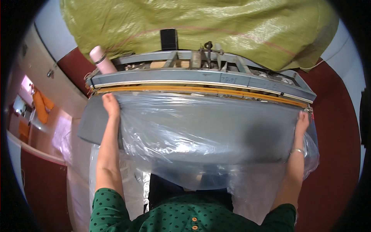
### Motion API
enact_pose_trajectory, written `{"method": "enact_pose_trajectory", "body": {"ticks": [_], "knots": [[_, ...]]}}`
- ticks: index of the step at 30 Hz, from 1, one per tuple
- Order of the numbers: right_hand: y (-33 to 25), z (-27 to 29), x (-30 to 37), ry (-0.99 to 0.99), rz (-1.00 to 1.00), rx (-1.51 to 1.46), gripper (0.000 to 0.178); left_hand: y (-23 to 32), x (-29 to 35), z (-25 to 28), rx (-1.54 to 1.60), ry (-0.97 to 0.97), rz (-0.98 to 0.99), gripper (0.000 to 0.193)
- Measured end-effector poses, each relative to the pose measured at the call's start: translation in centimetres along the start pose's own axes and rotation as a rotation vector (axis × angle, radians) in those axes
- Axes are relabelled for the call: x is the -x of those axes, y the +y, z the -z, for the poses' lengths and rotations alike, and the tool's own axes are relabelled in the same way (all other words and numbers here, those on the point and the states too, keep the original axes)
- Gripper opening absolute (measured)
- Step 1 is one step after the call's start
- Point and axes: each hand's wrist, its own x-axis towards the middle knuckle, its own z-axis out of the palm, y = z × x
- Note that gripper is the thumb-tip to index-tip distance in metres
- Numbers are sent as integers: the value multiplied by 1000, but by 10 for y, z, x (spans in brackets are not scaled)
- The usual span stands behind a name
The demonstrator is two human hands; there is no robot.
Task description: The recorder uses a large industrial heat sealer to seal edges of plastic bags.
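Film [181, 135], clear, over grey panel [94, 118] | left hand [111, 104], right hand [302, 121]: grasping film's far edge, 2 places | metal frame [185, 76] beyond

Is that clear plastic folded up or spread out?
Spread out: the clear plastic stretches across the grey surface between the left hand and right hand, though wrinkled toward its left side.

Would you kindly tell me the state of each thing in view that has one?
Clear plastic sheet, spread, wrinkled
Left hand, closed on sheet
Right hand, closed on sheet
Grey panel, partly covered
Pink bottle, capped
Door, open
Yellow-green cover, creased
Metal frame, open-topped
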Motion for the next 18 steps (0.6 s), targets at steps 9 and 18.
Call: {"method": "enact_pose_trajectory", "body": {"ticks": [9,18], "knots": [[-26,-49,-17,70,-221,-92,19,-18,-31,-30,7,-46,124,25],[-10,-54,-28,306,-320,-37,13,-30,-41,-24,119,92,329,13]]}}
